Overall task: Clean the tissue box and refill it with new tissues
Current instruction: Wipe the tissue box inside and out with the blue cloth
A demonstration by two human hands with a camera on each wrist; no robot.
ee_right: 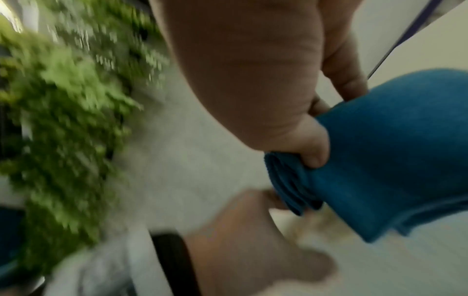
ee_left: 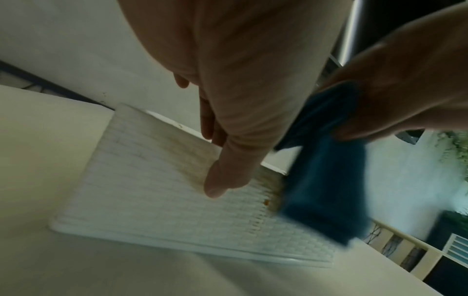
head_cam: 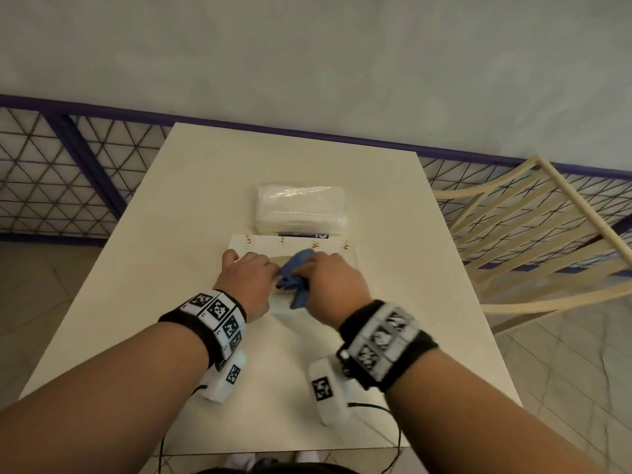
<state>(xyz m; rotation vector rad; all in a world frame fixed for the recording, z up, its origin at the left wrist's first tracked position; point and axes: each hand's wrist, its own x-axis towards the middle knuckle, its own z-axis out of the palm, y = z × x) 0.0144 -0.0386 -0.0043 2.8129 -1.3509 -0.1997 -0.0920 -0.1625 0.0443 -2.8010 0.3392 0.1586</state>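
A white woven-pattern tissue box (head_cam: 294, 248) lies at the middle of the table. My left hand (head_cam: 248, 271) grips its left part; in the left wrist view the thumb (ee_left: 222, 176) presses the box's (ee_left: 152, 200) face while the fingers reach over its far edge. My right hand (head_cam: 333, 280) holds a bunched blue cloth (head_cam: 294, 280) against the box beside the left hand. The cloth (ee_left: 326, 190) covers a brownish stained patch (ee_left: 268, 202). In the right wrist view the thumb (ee_right: 311, 148) pinches the cloth (ee_right: 392, 150). A clear-wrapped pack of white tissues (head_cam: 301, 208) lies just behind the box.
The cream table (head_cam: 164, 302) stands against a wall with a purple-framed lattice. A cream chair (head_cam: 533, 234) stands at the table's right side. Cables hang over the table's near edge below my wrists. Blurred green foliage (ee_right: 63, 100) fills the left of the right wrist view.
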